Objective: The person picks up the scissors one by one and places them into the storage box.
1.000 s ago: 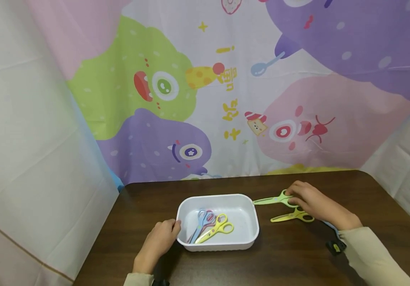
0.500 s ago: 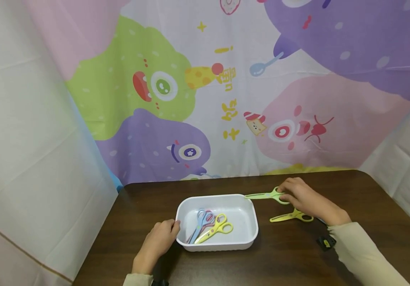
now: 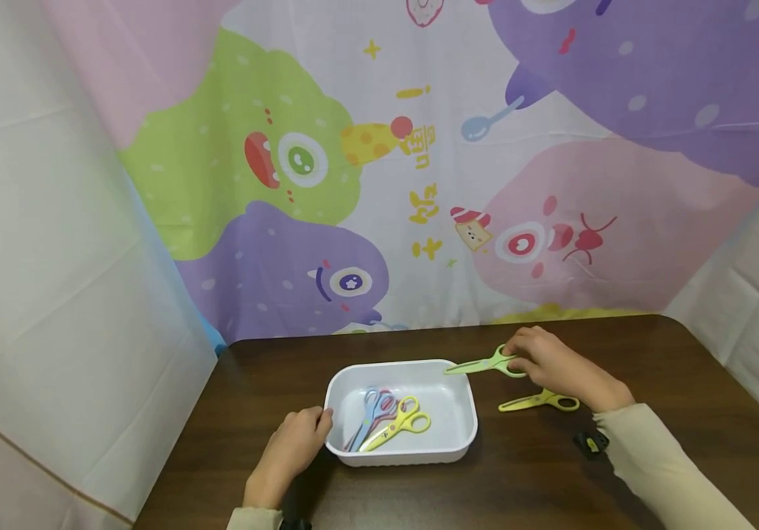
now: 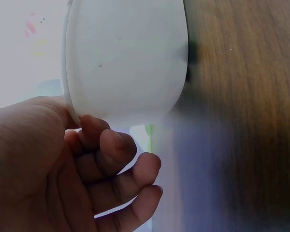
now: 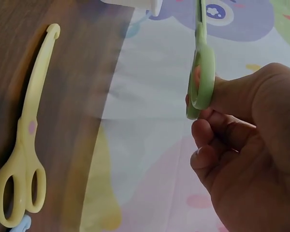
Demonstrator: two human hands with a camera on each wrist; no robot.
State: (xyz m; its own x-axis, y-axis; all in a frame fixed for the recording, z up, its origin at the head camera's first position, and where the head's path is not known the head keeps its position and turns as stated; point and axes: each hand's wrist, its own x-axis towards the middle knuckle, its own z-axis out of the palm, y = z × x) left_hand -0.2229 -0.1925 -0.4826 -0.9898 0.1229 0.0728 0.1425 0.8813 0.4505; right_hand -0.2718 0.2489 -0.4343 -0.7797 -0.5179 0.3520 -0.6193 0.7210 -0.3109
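In the head view my left hand (image 3: 289, 449) is at the left end of a white plastic tray (image 3: 412, 458). The left wrist view shows thumb and forefinger pinching the tray's rim (image 4: 70, 58), other fingers curled below. My right hand (image 3: 551, 361) pinches green scissors (image 3: 485, 364) by the handle loops; the blades point left, their tip over the tray's back right corner. Inside the tray lie yellow scissors (image 3: 397, 425), blue scissors (image 3: 369, 423) and partly covered pink scissors (image 3: 389, 414). Another pair of yellow scissors (image 3: 538, 400) lies on the table below my right hand.
The brown table (image 3: 498, 486) backs onto a cartoon-printed curtain (image 3: 439, 294), with white cloth (image 3: 74, 294) at the sides. A small light-blue piece (image 5: 21, 224) touches or nears the yellow scissors' handle in the right wrist view; its kind is cut off.
My right hand has carried the green scissors left and slightly up, from beside the tray to over its back right corner. My left hand and the tray have stayed in place.
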